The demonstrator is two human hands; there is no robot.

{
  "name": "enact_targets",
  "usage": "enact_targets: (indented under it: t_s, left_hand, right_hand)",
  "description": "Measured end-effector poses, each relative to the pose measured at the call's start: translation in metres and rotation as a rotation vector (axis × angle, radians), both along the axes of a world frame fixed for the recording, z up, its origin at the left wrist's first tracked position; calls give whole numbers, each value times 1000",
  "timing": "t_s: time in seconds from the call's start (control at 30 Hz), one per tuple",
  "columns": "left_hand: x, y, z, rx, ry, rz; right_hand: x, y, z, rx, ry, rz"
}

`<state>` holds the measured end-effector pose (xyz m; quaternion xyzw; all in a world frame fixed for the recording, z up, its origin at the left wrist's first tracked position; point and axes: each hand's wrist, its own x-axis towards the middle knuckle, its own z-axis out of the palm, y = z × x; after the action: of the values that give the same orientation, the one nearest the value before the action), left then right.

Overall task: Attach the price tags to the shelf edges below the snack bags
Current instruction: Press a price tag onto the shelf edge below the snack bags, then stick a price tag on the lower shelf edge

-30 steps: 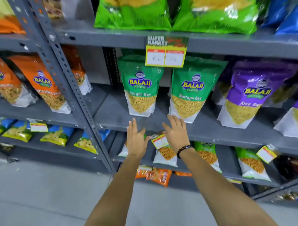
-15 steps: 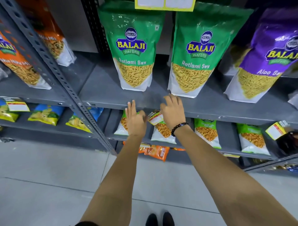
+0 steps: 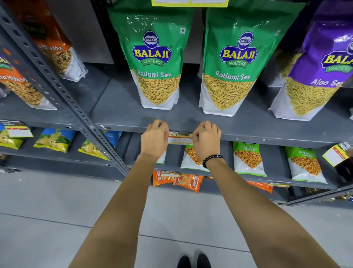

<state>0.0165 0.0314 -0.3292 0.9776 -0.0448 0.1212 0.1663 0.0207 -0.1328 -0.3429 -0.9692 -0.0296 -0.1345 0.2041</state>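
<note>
Price tag (image 3: 179, 138) sits flat against the shelf edge (image 3: 267, 138), just below the gap between the two green snack bags (image 3: 157, 63). Left hand (image 3: 154, 139) pinches the tag's left end, fingers curled closed on it; right hand (image 3: 207, 140) does the same at the right end. A dark bead bracelet (image 3: 212, 159) rings the right wrist.

Handling, as a guess: thin card or paper, very light, bends and creases easily. Nothing fragile, but a skewed press would leave it crooked. Best held at the two short ends, as now, so the printed middle stays clear and can be smoothed toward the shelf edge. Whether it has already stuck cannot be told; the back is hidden.

Counts, taking the shelf edge as the mark:
- above it: two green bags, one purple bag (image 3: 317, 72) to the right, two orange bags (image 3: 55, 49) to the left past the upright
- on it: one tag
- below it: three small green packs in view
- other tags: one lower left (image 3: 16, 129), one lower right (image 3: 335, 155), one at the top of the view (image 3: 190, 2)
</note>
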Motion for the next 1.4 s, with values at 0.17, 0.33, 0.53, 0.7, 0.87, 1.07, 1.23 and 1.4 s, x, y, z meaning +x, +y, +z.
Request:
enact_targets:
  t_s: [0.17, 0.33, 0.53, 0.7, 0.87, 1.07, 1.23, 1.4]
  left_hand:
    - [3, -5, 11, 19, 28, 12]
    - [5, -8, 11, 24, 77, 68]
    - [9, -19, 10, 53, 93, 144]
    - [11, -27, 15, 20, 151, 188]
    - [-1, -54, 12, 133, 60, 77]
    - [-10, -159, 12, 179, -26, -251]
    - [-19, -290, 8, 202, -8, -454]
    - [-26, -407, 12, 245, -13, -531]
  right_hand:
    - [1, 0, 2, 16, -9, -9]
    - [2, 2, 2, 91, -42, -63]
    - [6, 12, 0, 61, -67, -118]
    - [6, 13, 4, 30, -43, -121]
    - [-15, -27, 14, -36, -99, 41]
    - [-52, -157, 5, -102, -107, -156]
    - [-89, -291, -4, -102, -15, -361]
    - [-102, -401, -11, -105, 80, -429]
